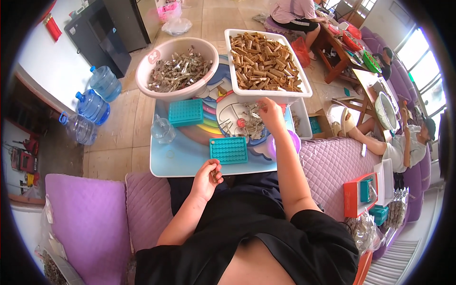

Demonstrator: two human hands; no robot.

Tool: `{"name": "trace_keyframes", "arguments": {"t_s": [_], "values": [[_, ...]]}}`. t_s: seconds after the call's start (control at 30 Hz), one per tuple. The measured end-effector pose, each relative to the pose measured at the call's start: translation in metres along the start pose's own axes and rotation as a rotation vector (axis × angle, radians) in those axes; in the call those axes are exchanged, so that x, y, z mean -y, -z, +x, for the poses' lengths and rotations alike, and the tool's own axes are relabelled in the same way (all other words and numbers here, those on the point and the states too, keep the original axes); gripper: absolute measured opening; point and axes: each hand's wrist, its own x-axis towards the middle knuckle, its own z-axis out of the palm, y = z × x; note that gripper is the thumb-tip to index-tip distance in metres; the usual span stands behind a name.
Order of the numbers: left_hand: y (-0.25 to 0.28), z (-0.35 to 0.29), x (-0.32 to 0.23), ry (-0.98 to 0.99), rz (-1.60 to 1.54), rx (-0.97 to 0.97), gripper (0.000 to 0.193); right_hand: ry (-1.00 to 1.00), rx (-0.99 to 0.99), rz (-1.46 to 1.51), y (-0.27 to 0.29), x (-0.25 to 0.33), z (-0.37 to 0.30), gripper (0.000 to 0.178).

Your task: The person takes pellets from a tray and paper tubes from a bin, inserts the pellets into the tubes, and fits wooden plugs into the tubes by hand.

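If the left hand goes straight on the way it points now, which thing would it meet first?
Most likely the nearer teal tray, close to the front edge of the blue table, just ahead of the left hand. The hand's height is hard to judge, so it might pass above.

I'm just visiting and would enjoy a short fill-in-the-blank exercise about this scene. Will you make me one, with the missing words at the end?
1. The left hand holds a small piece whose colour is ____.
2. Many curled pieces fill a white tub shaped like a ____.
3. On the blue table, the clear cup sits near the ____ edge.
4. On the floor stand ____ large water bottles.

Missing words: brown; rectangle; left; three.
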Motion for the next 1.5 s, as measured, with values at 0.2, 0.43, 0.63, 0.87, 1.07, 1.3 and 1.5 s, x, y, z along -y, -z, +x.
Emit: {"name": "trace_keyframes", "arguments": {"t_s": [0.2,0.43,0.63,0.87,1.07,1.3,1.5], "values": [[0.005,-0.002,-0.001,-0.012,-0.012,-0.019,0.009,0.274,0.107,-0.733,-0.034,0.038,-0.021,0.027],[0.005,0.002,0.002,0.012,0.010,0.017,0.009,0.122,0.424,-0.789,-0.098,0.021,-0.041,0.024],[0.011,-0.001,0.000,-0.010,0.001,-0.006,0.009,-0.057,0.209,-0.395,-0.080,0.021,-0.029,0.016],[-0.003,0.001,0.006,0.051,0.078,-0.027,0.011,-0.078,0.045,0.347,-0.011,0.056,-0.030,0.014],[-0.030,0.000,-0.001,0.076,0.190,0.185,0.027,-0.128,0.358,0.963,0.020,0.086,-0.086,0.009],[-0.049,0.004,-0.004,0.002,0.189,0.202,0.029,-0.023,0.501,0.962,0.028,0.082,-0.141,0.009],[-0.038,0.005,-0.010,-0.101,0.261,0.185,0.023,-0.149,0.687,0.961,0.037,0.079,-0.152,0.008]]}}
